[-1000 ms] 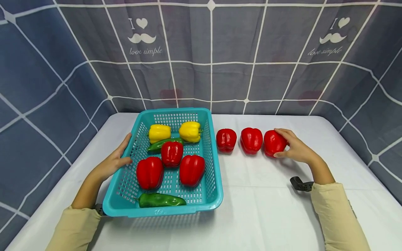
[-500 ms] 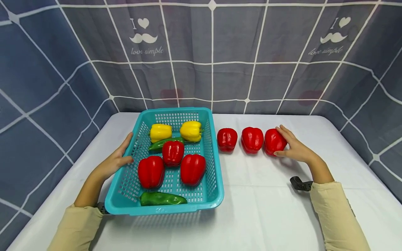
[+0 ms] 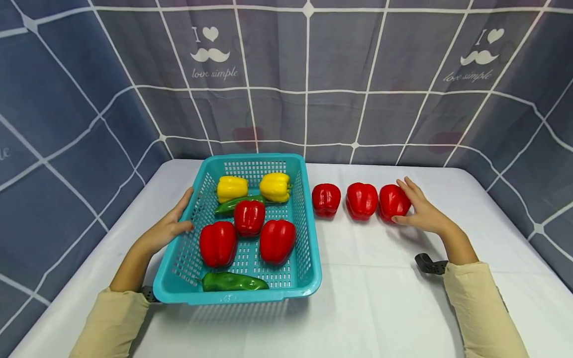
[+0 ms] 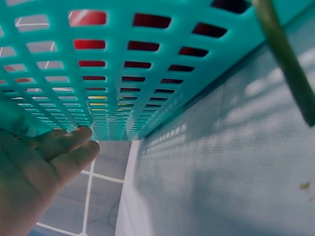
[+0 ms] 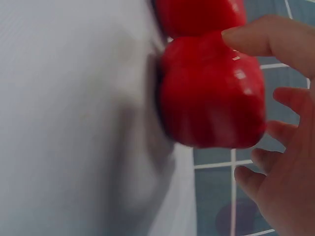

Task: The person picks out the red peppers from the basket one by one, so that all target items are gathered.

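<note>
Head view bright — soft shadow below the turquoise perforated plastic basket (image 3: pixel 237 297), lower left of centre, on the white cloth-covered surface (image 3: pixel 371 308); wrist views dimmer, hazy.

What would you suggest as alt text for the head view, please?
A person's left hand holds the left rim of a teal, rectangular, perforated plastic basket containing three red bell peppers, two yellow bell peppers and two long green peppers. The right hand, fingers spread, is at the rightmost of three more red bell peppers lined up on a white tablecloth.
</note>
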`<action>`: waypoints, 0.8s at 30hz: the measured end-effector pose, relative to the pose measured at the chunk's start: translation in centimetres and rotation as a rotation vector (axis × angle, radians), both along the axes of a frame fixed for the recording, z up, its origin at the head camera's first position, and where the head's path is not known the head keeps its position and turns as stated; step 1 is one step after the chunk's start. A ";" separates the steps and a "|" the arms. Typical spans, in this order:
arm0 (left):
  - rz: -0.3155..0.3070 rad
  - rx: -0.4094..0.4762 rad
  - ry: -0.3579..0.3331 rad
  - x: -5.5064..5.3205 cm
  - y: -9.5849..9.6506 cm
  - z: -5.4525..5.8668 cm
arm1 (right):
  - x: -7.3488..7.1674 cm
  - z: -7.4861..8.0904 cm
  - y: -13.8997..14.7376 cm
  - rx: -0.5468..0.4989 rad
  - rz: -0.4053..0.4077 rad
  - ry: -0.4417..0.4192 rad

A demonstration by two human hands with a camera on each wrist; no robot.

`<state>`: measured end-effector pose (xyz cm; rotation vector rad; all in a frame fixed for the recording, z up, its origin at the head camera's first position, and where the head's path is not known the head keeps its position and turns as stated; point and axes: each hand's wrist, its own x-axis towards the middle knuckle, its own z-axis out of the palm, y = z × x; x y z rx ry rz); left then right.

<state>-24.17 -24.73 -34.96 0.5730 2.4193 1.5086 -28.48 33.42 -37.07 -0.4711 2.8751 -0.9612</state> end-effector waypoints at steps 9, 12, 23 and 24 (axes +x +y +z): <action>0.006 0.002 -0.002 -0.2 -0.2 -0.3 | 0.6 1.0 -2.2 -0.012 0.027 0.082; 0.008 0.005 -0.005 -0.2 -0.2 -0.4 | 0.8 1.2 -3.2 -0.010 0.036 0.098; 0.015 0.008 0.007 -0.3 -0.1 -0.2 | 1.9 2.4 -7.4 0.007 0.114 0.144; 0.014 0.012 0.006 -0.2 -0.1 -0.3 | 1.9 2.4 -8.0 0.010 0.124 0.142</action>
